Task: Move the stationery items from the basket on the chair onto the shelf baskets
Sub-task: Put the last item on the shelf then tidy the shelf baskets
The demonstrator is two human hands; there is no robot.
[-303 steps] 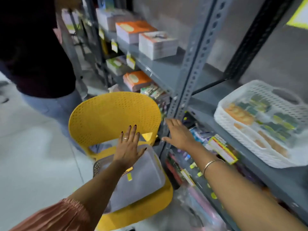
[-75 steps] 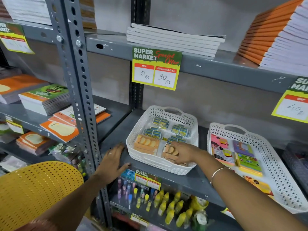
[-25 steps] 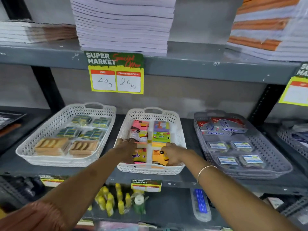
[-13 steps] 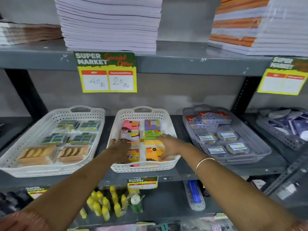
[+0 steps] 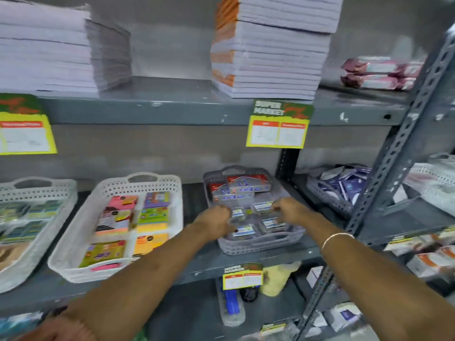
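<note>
A grey perforated basket (image 5: 258, 244) stands on the middle shelf and holds small clear boxes with blue labels (image 5: 243, 231), with red and silver boxes (image 5: 246, 188) at its back. Both my hands are inside it. My left hand (image 5: 216, 219) has its fingers curled against one small box. My right hand (image 5: 290, 210) is curled against another. Motion blur hides whether either hand grips a box. To the left, a white basket (image 5: 73, 242) holds coloured sticky-note pads. The chair and its basket are out of view.
Another white basket (image 5: 37, 190) sits at the far left, and a grey basket of dark packets (image 5: 327, 193) at the right. A slotted steel upright (image 5: 394, 163) crosses in front on the right. Notebook stacks (image 5: 270, 50) fill the shelf above, with a price tag (image 5: 279, 126) on its edge.
Both hands have left the white sticky-note basket and moved right into the grey basket. The view has swung right with them.
</note>
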